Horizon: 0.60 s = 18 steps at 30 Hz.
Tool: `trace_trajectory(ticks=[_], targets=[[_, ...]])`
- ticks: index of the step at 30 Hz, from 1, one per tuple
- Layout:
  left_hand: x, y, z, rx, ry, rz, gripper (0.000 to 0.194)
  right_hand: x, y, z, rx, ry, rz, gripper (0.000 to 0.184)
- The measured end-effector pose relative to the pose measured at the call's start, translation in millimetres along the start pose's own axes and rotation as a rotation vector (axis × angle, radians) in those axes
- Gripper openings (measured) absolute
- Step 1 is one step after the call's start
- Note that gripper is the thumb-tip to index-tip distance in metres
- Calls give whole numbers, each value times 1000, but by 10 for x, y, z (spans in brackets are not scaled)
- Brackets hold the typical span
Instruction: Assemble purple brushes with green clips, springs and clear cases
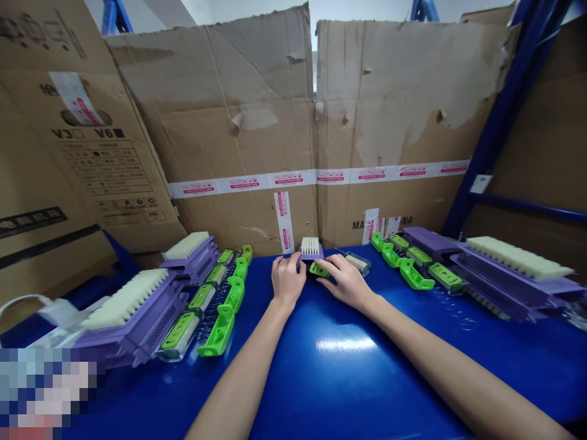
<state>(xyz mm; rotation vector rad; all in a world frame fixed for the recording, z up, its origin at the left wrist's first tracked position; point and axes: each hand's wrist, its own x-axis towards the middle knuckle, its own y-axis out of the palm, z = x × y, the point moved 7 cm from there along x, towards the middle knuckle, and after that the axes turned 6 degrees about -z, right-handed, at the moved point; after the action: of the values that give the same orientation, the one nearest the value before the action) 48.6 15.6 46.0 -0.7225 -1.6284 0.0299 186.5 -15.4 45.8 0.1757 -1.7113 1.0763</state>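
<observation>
At the far side of the blue tabletop, my left hand (288, 278) grips the left side of a small purple piece topped with white bristles (310, 245), its fingers curled over the edge. My right hand (346, 280) is just beside it, thumb and fingers closed around a green part (318, 269) that sits low against the purple piece. Whether the two parts are joined cannot be seen. Behind my right fingers lies a clear container with a cream block (358, 263), partly hidden by the hand.
On the left stand purple bristled pieces (132, 299), clear boxes with green tops (181, 330) and bright green brackets (220, 330). Similar green brackets (413, 273) and purple bristled pieces (518, 260) lie on the right. Cardboard (238, 146) walls the back; a blue post (495, 116) rises at right.
</observation>
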Motion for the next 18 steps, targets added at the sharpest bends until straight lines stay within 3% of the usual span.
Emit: trace_trajectory(ticks=[8, 18], targets=[[-13, 5, -109, -56, 91, 43, 32, -16, 25, -41, -52, -12, -47, 53], [-51, 32, -128, -318, 132, 113, 44, -31, -52, -142, -36, -13, -142, 55]])
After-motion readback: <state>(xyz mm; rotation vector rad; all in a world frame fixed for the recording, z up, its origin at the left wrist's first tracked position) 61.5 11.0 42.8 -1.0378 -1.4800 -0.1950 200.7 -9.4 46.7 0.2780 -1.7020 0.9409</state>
